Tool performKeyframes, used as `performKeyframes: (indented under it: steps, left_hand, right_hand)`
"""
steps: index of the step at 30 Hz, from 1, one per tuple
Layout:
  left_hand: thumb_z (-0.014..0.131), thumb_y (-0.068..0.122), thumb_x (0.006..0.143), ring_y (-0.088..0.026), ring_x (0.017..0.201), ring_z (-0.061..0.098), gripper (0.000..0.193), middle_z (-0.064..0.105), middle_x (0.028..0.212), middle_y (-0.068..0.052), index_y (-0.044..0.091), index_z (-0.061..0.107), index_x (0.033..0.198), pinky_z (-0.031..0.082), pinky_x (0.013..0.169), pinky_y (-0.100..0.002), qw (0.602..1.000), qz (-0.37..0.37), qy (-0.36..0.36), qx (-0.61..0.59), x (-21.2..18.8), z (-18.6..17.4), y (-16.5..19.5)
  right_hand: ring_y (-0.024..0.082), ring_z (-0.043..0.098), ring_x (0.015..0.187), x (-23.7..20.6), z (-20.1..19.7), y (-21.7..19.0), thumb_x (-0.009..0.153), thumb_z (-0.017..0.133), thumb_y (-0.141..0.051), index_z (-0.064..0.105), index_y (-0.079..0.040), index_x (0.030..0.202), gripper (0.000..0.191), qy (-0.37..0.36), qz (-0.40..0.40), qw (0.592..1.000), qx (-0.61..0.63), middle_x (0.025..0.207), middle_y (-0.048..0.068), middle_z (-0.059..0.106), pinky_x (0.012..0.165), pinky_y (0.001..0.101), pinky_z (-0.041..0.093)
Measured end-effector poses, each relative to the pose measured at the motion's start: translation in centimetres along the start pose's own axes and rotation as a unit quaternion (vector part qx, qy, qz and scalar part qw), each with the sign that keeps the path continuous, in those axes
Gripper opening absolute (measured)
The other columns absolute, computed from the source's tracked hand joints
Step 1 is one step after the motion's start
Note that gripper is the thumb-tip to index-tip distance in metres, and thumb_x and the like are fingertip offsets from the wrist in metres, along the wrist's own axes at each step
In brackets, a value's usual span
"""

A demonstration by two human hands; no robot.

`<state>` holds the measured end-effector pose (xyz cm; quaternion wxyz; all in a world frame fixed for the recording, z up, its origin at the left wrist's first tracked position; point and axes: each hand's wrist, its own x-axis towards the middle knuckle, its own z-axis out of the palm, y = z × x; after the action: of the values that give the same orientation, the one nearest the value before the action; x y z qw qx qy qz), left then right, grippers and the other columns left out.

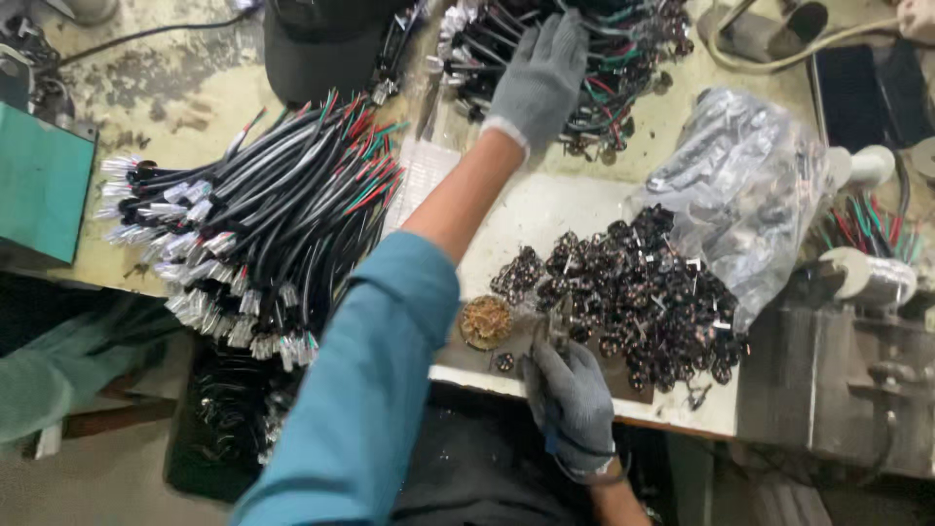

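- Left hand, grey-gloved, stretched to top centre of the frame, palm down on tangled cable pile; fingers spread loosely, closing on nothing visible
- Right hand, grey-gloved, lower centre, grip closed on small pliers
- Pliers' tip at edge of dark small-parts heap on counter
- Black cable bundle left; plastic bag right

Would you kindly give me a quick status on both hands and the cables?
Left hand flat on far cable heap. Right hand gripping pliers by small black parts. Near cable bundle untouched.
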<state>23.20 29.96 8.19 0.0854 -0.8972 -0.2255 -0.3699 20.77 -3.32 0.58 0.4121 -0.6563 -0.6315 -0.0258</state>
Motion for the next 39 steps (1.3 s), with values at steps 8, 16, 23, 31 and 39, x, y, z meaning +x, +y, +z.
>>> performKeyframes:
  steps: [8,16,23,31,39]
  left_hand:
    - [0.071,0.032,0.087,-0.035,0.084,0.067,0.029,0.060,0.097,-0.015,0.005,0.062,0.093,0.055,0.065,-0.044,0.880,-0.318,-0.282,0.211,-21.4,-17.2,2.8]
    - [0.064,0.019,0.094,-0.032,0.081,0.068,0.014,0.059,0.096,-0.015,0.007,0.061,0.087,0.057,0.059,-0.044,0.895,-0.330,-0.262,0.147,-25.4,-18.2,-0.3]
    - [0.061,0.016,0.105,-0.033,0.078,0.071,0.016,0.069,0.090,-0.017,0.000,0.064,0.109,0.056,0.068,-0.044,0.920,-0.359,-0.070,-0.143,-20.8,-24.5,0.8]
    - [0.064,0.011,0.096,-0.014,0.093,0.066,0.024,0.071,0.098,-0.008,0.000,0.065,0.117,0.055,0.084,-0.030,0.611,-0.464,-0.197,-0.610,-29.6,-20.6,15.6]
    - [0.061,0.008,0.098,-0.013,0.077,0.058,0.013,0.066,0.086,-0.008,0.001,0.069,0.106,0.052,0.070,-0.029,0.567,-0.616,-0.106,-0.537,-35.4,-18.2,17.9]
  right_hand:
    - [0.031,0.076,0.095,-1.3,1.1,1.5,0.091,0.075,0.000,0.065,-0.005,0.117,0.028,0.113,0.009,0.993,0.038,0.098,0.014,0.074,0.093,0.0416,0.059]
    - [0.018,0.068,0.073,-4.0,-0.6,0.1,0.092,0.064,0.003,0.068,-0.001,0.118,0.026,-0.002,0.223,0.939,0.261,0.082,0.007,0.070,0.067,0.0310,0.055]
    - [0.013,0.061,0.065,-5.3,2.2,-0.8,0.095,0.067,0.001,0.069,0.001,0.115,0.020,0.072,0.207,0.906,0.363,0.078,0.007,0.066,0.063,0.0254,0.049]
    - [0.009,0.064,0.070,-5.9,-0.2,-3.9,0.099,0.070,-0.006,0.058,-0.003,0.131,0.035,0.056,0.200,0.888,0.409,0.098,0.014,0.078,0.065,0.0235,0.055]
    - [0.019,0.069,0.086,-8.6,0.7,-1.0,0.088,0.074,0.002,0.045,-0.002,0.137,0.057,-0.032,0.270,0.847,0.457,0.126,0.019,0.067,0.070,0.0289,0.059]
